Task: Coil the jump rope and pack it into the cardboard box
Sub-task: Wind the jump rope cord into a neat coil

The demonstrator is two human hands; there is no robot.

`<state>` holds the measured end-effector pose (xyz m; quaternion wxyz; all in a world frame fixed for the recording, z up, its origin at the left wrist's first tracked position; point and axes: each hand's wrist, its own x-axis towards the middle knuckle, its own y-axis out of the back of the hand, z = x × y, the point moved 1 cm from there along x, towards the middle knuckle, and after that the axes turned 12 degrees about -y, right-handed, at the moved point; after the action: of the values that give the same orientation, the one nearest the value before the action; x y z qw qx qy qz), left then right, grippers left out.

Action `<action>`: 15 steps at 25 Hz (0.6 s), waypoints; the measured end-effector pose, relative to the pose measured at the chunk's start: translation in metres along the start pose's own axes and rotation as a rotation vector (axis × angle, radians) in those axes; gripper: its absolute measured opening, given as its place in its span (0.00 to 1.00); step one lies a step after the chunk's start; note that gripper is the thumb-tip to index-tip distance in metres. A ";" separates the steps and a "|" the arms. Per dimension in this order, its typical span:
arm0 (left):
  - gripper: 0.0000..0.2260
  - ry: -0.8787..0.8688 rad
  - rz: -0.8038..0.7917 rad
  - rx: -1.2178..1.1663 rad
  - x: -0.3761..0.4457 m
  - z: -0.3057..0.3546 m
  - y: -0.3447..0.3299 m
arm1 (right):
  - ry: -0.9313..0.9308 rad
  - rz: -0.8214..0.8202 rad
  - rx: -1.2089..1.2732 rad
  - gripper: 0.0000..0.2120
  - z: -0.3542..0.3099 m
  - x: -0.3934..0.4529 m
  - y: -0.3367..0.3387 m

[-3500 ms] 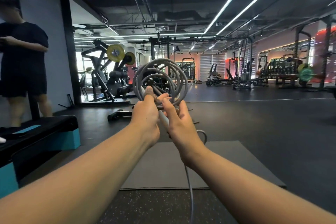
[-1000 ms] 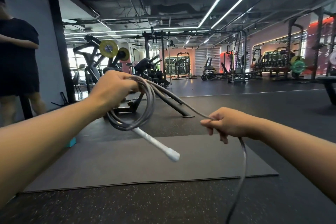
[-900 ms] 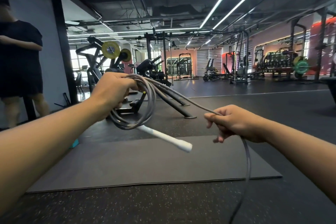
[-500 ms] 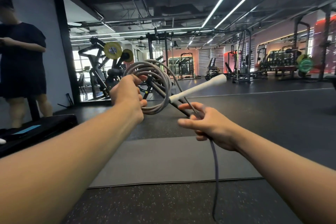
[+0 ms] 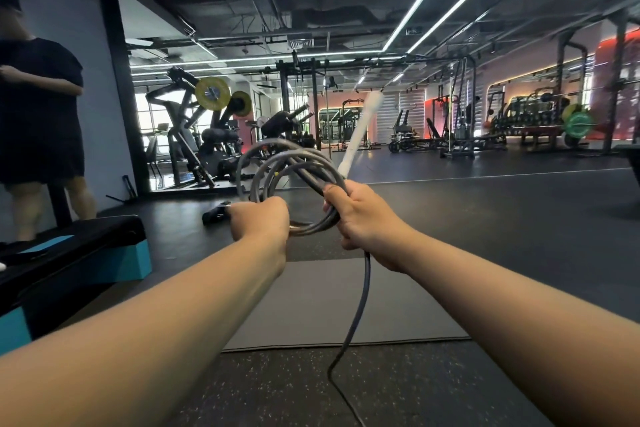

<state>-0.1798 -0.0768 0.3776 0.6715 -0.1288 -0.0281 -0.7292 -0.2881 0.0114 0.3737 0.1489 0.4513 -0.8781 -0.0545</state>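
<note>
Grey rope tail (image 5: 358, 302) hangs nearest me, dropping from under my right hand (image 5: 363, 218) across the grey floor mat (image 5: 311, 308) and off the bottom of the view, so a length is left to wind. Half a second ago that hand was apart from the bundle, fingers loose on the running line; now it has come in and clenches the right side of the jump rope coil (image 5: 287, 166), laying one more turn on. My left hand (image 5: 261, 220) grips the coil's lower left, fingers curled round the stacked loops, as it did before. The white handle (image 5: 360, 130), which pointed off to the right a moment ago, now stands up and away from just above my right thumb. I judge coiling to be well along but unfinished: the loops sit bunched between my two fists, touching both, with the tail the only slack.

Further out, a black and teal step platform (image 5: 79, 253) sits to my left, and a person in dark clothes (image 5: 38, 114) stands behind it. Gym machines (image 5: 207, 135) fill the back. I cannot see any cardboard box from here, so packing will mean finding it first.
</note>
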 end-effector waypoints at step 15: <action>0.08 -1.091 -1.169 1.032 0.017 0.061 0.011 | 0.283 -0.124 -0.759 0.16 -0.034 -0.019 0.041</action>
<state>-0.1609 -0.0814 0.4390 0.0687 -0.1046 -0.7163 -0.6865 -0.2988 0.0524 0.4109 0.4205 0.4194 -0.7377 -0.3211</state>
